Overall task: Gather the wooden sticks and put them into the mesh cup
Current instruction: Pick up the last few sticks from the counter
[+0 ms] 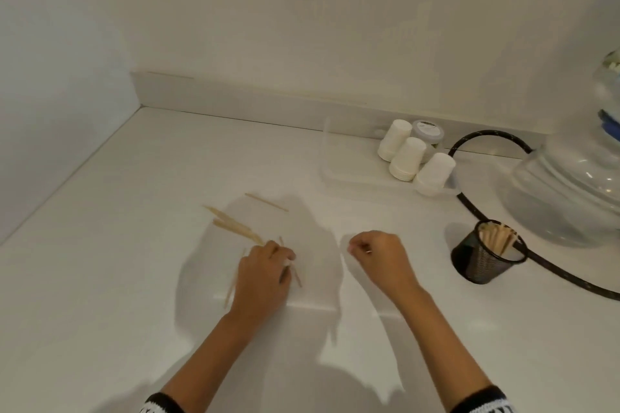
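Several wooden sticks (235,228) lie scattered on the counter (134,278); the left hand (263,273) clutches a few, the right hand (377,253) curls empty. Light, stiff, best pinched mid-length. More fill the mesh cup (483,260) to the right.

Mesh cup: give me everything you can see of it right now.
The mesh cup is a small black holder of what looks like wire mesh, round, widest at its solid rim. It stands slightly tilted in this wide view on the white counter, to the right of the right hand, which does not touch it. A bundle of wooden sticks already stands inside. A black cable passes close behind it.
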